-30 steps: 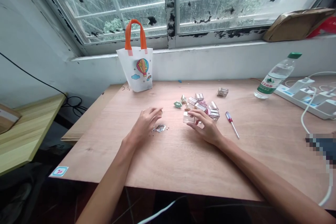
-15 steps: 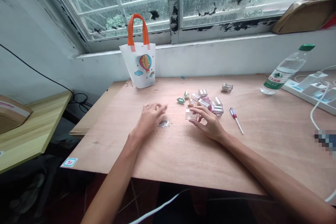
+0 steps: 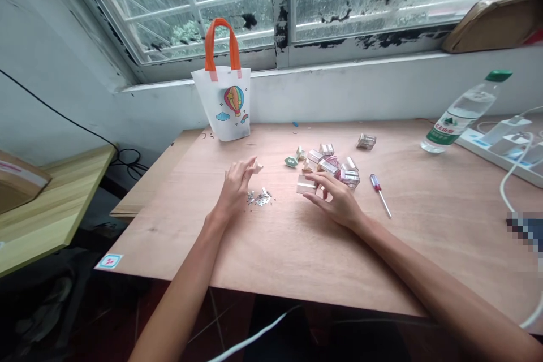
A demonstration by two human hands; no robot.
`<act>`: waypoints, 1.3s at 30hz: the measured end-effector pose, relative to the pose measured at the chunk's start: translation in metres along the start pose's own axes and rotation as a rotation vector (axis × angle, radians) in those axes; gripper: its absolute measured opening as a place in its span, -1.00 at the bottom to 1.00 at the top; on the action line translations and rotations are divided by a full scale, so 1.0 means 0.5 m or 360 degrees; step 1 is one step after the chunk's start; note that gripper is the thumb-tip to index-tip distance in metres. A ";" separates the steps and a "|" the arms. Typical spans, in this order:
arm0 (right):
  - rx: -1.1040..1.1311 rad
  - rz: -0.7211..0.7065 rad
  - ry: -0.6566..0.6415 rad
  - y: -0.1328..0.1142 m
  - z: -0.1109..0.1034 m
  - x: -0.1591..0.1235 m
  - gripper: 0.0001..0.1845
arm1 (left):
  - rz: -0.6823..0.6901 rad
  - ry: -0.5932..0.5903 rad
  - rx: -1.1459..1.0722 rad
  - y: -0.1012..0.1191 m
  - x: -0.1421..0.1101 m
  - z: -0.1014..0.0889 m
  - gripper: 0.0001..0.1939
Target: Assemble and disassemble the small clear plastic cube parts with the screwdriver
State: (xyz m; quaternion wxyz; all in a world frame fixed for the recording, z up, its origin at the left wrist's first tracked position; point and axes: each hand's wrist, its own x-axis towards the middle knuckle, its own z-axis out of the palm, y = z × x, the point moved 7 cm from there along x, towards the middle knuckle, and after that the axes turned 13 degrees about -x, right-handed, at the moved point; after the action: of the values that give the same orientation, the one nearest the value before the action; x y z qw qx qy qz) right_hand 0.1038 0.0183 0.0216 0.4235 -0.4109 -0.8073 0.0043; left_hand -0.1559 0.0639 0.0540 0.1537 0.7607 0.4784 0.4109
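- Clear plastic block (image 3: pixel 306 184): lying flat on the plywood tabletop (image 3: pixel 280 254), long axis running roughly left to right, right end tucked under the right hand (image 3: pixel 337 201).
- Right hand: fingers curved and moderately spread, index finger over the block's right end, thumb along its near side; block held between them.
- Small pale fragment (image 3: pixel 256 167): exact kind cannot be determined; long axis cannot be read. Located at the tips of the left hand (image 3: pixel 234 192).
- Left hand: fingertips pressed together, pinching the fragment, raised above the tabletop.
- Silver scraps (image 3: pixel 262 199): scattered just beside the left hand.
- Clear boxes with pink interiors (image 3: pixel 333 165): heaped beyond the block, nearly touching it.
- Red-handled screwdriver (image 3: pixel 380 195): lying right of the heap, tip pointing toward the near right.
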 end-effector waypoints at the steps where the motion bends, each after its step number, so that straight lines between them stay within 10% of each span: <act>1: -0.0056 -0.0002 -0.0046 -0.001 0.003 0.000 -0.57 | -0.0033 -0.0015 -0.0110 0.005 -0.002 0.007 -0.56; 7: -0.0066 -0.0038 -0.0524 0.019 0.038 -0.001 -0.56 | -0.0181 -0.0179 -0.0301 0.075 -0.019 0.110 -0.62; 15: -0.0401 0.0117 -0.0485 0.113 -0.028 0.005 -0.57 | -0.0004 -0.0266 0.0412 0.139 0.033 0.243 -0.69; 23: -0.0517 0.0772 0.0532 0.248 -0.149 0.030 -0.60 | -0.0175 -0.0349 0.0385 0.109 0.047 0.254 -0.46; 31: -0.0571 0.1219 0.0093 0.474 -0.183 0.121 -0.54 | -0.0239 -0.0359 0.0147 0.118 0.041 0.238 -0.42; 35: -0.0507 0.1269 0.0151 0.428 -0.179 0.119 -0.63 | -0.0209 -0.0137 0.0044 0.109 0.050 0.204 -0.49; 39: -0.0250 0.0743 0.0274 0.231 -0.116 0.106 -0.53 | -0.0188 -0.0056 -0.0301 0.108 0.051 0.193 -0.41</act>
State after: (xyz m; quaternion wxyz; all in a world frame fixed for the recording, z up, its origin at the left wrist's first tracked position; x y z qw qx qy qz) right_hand 0.2035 0.1105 0.0538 0.4450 -0.6165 -0.6495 0.0041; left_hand -0.0436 0.0742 0.0406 0.2571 0.7205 0.4787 0.4309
